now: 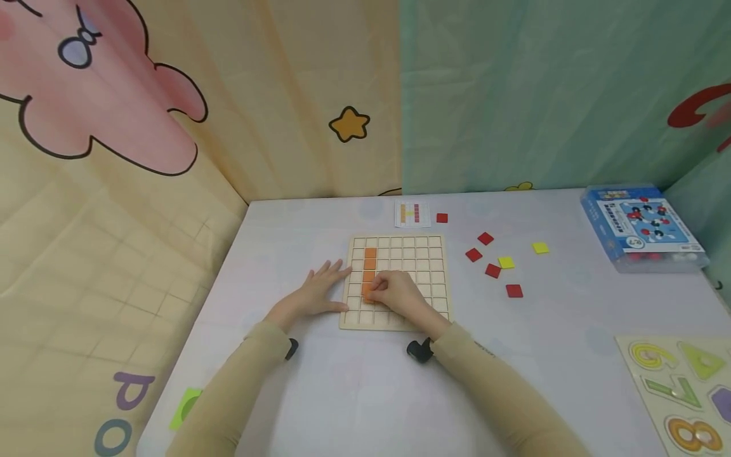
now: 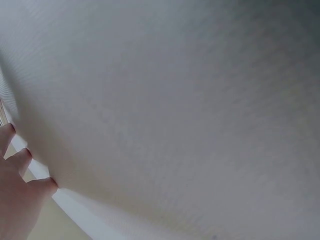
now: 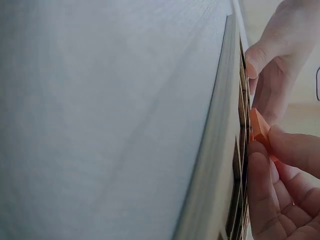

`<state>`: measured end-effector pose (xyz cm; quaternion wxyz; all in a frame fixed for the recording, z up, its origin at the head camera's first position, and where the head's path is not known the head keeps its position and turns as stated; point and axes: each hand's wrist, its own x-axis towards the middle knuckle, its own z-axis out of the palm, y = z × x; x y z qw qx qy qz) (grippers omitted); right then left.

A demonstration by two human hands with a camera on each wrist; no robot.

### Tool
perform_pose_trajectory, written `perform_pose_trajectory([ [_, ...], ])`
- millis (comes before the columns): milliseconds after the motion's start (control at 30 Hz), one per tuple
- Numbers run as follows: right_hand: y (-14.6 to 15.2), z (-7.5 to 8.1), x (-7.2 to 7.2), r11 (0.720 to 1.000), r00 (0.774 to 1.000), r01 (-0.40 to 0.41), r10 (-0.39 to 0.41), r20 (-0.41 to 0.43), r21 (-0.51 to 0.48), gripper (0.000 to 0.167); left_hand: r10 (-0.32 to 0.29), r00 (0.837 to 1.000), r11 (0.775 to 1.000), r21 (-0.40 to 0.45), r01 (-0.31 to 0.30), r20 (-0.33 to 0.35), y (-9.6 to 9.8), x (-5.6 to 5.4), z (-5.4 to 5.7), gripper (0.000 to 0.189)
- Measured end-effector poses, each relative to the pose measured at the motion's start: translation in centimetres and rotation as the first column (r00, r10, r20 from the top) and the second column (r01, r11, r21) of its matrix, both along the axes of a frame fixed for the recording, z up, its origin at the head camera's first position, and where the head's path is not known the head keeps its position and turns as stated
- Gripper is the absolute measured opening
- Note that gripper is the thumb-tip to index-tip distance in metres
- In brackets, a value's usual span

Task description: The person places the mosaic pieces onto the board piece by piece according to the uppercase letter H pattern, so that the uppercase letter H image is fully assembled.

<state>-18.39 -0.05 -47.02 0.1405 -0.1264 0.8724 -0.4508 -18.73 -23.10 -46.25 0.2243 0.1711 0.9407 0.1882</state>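
A wooden grid board (image 1: 422, 303) lies on the table with a column of orange square tiles (image 1: 370, 264) in its left part. My right hand (image 1: 398, 294) is over the board at the lower end of that column. In the right wrist view, its thumb and fingers pinch an orange tile (image 3: 259, 127), which stands tilted against the grid. My left hand (image 1: 316, 292) lies with fingers spread at the board's left edge, its thumb and a fingertip touching or close to the rim. In the left wrist view, that hand (image 2: 20, 187) shows only partly.
Several red tiles (image 1: 514, 291) and two yellow tiles (image 1: 540, 247) lie right of the board. Behind it is a small pattern card (image 1: 412, 214). A blue box (image 1: 645, 227) stands at the back right. A number-shape board (image 1: 679, 387) and a green piece (image 1: 185, 407) lie nearer the front.
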Motion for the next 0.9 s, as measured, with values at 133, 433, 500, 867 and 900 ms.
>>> perform_pose_trajectory([
  [133, -0.49, -0.13, 0.12, 0.999, 0.999, -0.025, 0.025, -0.021, 0.024, 0.011, -0.005, 1.0, 1.0, 0.006, 0.005, -0.01, 0.02, -0.05, 0.12, 0.09],
  [433, -0.95, 0.1, 0.43, 0.992, 0.995, -0.082, 0.086, -0.042, 0.099, 0.01, 0.007, 1.0, 1.0, 0.014, -0.007, -0.006, 0.08, -0.09, -0.06, 0.09],
  [500, -1.0, 0.19, 0.51, 0.99, 0.995, -0.082, 0.088, -0.05, 0.114, 0.01, 0.004, 1.0, 1.0, 0.01, -0.004, -0.009, 0.01, -0.05, -0.14, 0.091],
  [867, -0.78, 0.54, 0.97, 0.986, 0.992, -0.088, 0.099, -0.073, 0.139, 0.011, 0.001, 1.0, 1.0, 0.019, 0.0, -0.023, -0.11, 0.0, -0.11, 0.091],
  [900, -0.58, 0.5, 1.02, 0.988, 0.992, -0.089, 0.099, -0.08, 0.128, 0.01, 0.003, 1.0, 1.0, 0.021, -0.002, -0.021, -0.08, 0.04, -0.07, 0.091],
])
